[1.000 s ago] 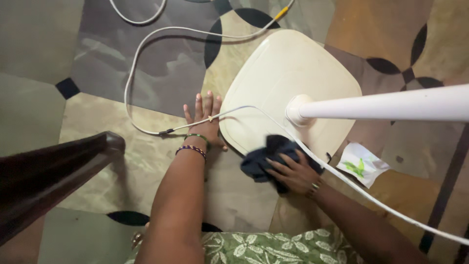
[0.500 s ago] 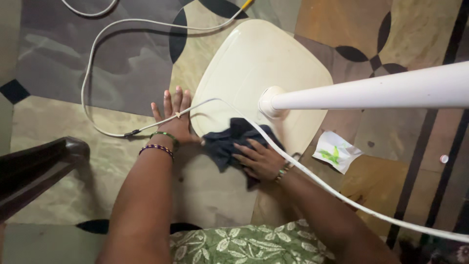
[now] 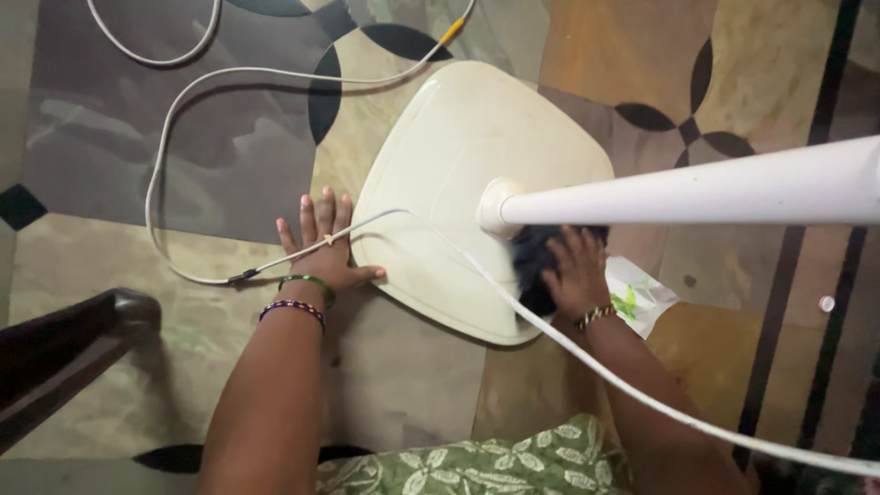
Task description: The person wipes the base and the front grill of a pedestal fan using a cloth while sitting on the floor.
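A cream fan base (image 3: 458,174) lies on the patterned floor, with a white pole (image 3: 697,194) rising from its hub toward the camera. My left hand (image 3: 325,246) rests flat on the floor, fingers spread, touching the base's left edge and lying over the white cord (image 3: 183,110). On the base's right part, just below the pole, my right hand (image 3: 573,270) presses a dark blue cloth (image 3: 532,261). The pole hides part of the cloth.
A white and green wrapper (image 3: 642,298) lies on the floor right of the base. A dark wooden furniture leg (image 3: 64,353) stands at the lower left. The cord loops across the floor at upper left and runs past my right arm.
My right hand has slid the dark cloth to the right across the base, from its front edge to under the pole. The left hand stays flat by the base.
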